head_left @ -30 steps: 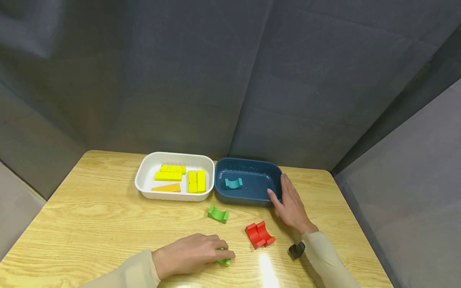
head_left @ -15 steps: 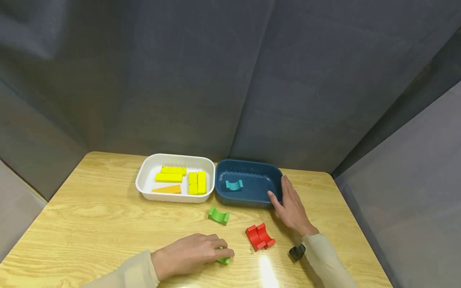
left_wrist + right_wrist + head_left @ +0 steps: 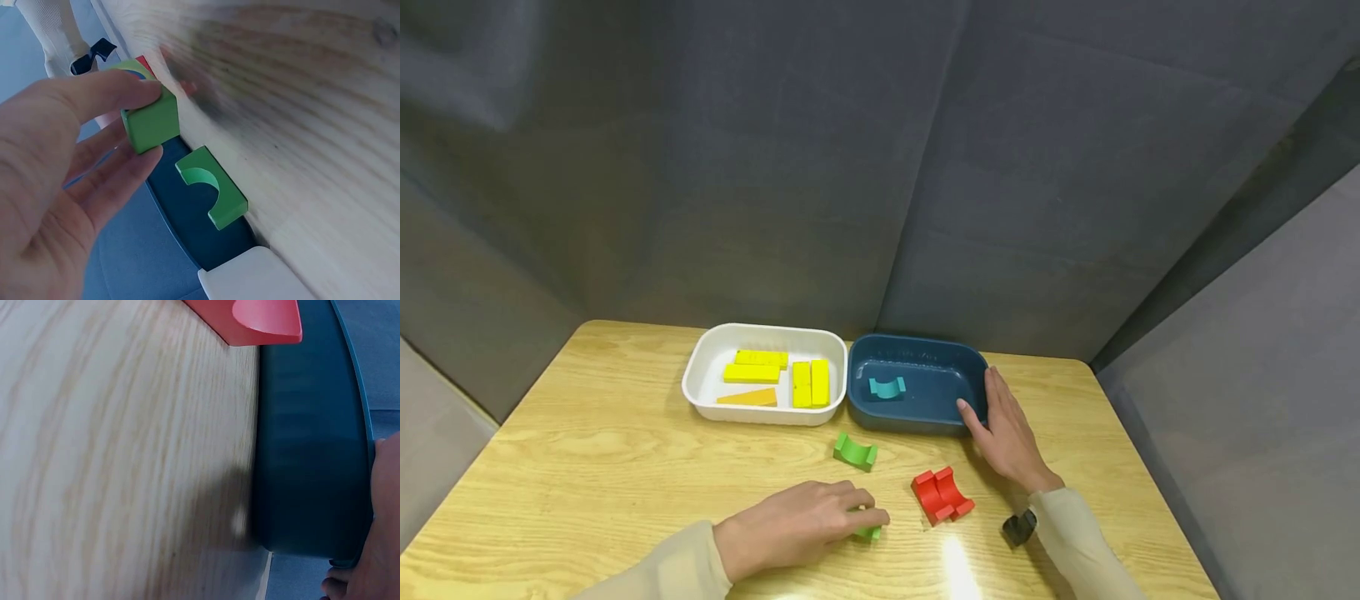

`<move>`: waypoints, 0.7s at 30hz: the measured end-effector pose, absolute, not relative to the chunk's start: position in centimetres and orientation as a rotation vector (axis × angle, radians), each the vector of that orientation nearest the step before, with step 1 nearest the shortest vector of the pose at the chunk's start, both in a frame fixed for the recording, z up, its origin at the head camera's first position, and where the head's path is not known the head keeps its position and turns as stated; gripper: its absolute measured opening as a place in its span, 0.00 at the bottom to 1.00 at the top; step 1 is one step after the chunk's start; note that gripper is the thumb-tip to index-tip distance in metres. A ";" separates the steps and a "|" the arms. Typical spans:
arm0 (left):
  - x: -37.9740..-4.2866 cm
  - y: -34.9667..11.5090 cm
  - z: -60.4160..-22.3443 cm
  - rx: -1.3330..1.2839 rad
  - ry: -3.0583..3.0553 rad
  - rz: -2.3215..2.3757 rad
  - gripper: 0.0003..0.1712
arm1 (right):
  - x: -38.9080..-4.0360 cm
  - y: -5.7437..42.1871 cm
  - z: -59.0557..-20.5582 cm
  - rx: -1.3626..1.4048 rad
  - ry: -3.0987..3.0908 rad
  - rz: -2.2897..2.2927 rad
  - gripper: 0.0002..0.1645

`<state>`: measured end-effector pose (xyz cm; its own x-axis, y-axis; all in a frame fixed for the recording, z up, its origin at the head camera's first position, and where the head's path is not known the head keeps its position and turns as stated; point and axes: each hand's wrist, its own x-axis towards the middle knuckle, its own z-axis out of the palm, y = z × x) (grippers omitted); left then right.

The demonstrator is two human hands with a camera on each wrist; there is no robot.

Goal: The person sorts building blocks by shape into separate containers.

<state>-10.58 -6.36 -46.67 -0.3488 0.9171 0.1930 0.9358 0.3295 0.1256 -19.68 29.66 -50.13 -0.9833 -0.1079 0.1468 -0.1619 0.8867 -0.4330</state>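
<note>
My left hand (image 3: 808,521) pinches a green arch block (image 3: 870,533) between thumb and fingers, low over the near part of the table. In the left wrist view the held green block (image 3: 153,125) shows a flat end face. A second green arch block (image 3: 854,453) lies on the table in front of the trays. My right hand (image 3: 1011,437) rests with straight fingers along the right end of the dark blue tray (image 3: 910,423), its thumb over the front rim. One teal arch block (image 3: 887,388) sits inside that tray. Two red arch blocks (image 3: 936,496) stand side by side between my hands.
Left of the blue tray, end to end with it, is a white tray (image 3: 700,392) holding several yellow bars (image 3: 751,373) and an orange wedge (image 3: 748,397). A dark curtain (image 3: 790,167) hangs behind the table (image 3: 610,467). Grey panels flank both sides.
My left hand has risen slightly with the green arch block in its fingers. The right hand stays on the blue tray, and the other blocks have not moved.
</note>
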 end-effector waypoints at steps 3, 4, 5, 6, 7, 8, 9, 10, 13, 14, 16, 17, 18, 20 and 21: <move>-10.7 -6.4 -46.5 -1.730 -2.500 -0.327 0.26 | -19.7 29.6 -50.0 0.210 -2.933 0.682 0.54; -10.8 -6.5 -46.4 -1.726 -2.503 -0.324 0.27 | -19.7 29.6 -50.0 0.210 -2.932 0.681 0.54; -10.8 -6.5 -46.3 -1.722 -2.501 -0.318 0.27 | -19.7 29.6 -49.9 0.209 -2.929 0.680 0.54; -10.9 -6.5 -46.3 -1.720 -2.499 -0.318 0.27 | -19.7 29.6 -49.9 0.210 -2.927 0.680 0.54; -10.9 -6.5 -46.2 -1.717 -2.494 -0.318 0.26 | -19.6 29.5 -49.9 0.211 -2.923 0.678 0.54; -11.0 -6.5 -46.2 -1.713 -2.486 -0.317 0.26 | -19.6 29.5 -49.9 0.213 -2.919 0.679 0.54; -11.1 -6.5 -46.1 -1.707 -2.476 -0.315 0.26 | -19.7 29.6 -50.0 0.220 -2.915 0.682 0.54; -11.1 -6.5 -46.0 -1.702 -2.467 -0.317 0.26 | -19.6 29.6 -50.0 0.223 -2.912 0.682 0.54; -11.3 -6.4 -45.8 -1.692 -2.447 -0.331 0.26 | -19.6 29.6 -50.1 0.219 -2.912 0.682 0.54; -11.4 -6.4 -45.8 -1.687 -2.442 -0.336 0.26 | -19.6 29.7 -50.2 0.217 -2.917 0.684 0.54; -11.6 -6.4 -45.6 -1.677 -2.440 -0.359 0.26 | -19.6 29.7 -50.2 0.203 -2.929 0.681 0.54; -11.7 -6.4 -45.6 -1.670 -2.438 -0.363 0.27 | -19.6 29.6 -50.2 0.200 -2.935 0.679 0.54; -11.8 -6.3 -45.5 -1.661 -2.438 -0.372 0.28 | -19.6 29.7 -50.2 0.198 -2.939 0.677 0.55; -12.1 -6.3 -45.2 -1.644 -2.441 -0.380 0.30 | -19.6 29.6 -50.2 0.200 -2.940 0.669 0.55; -12.4 -6.3 -45.1 -1.641 -2.442 -0.383 0.31 | -19.6 29.6 -50.1 0.200 -2.937 0.667 0.55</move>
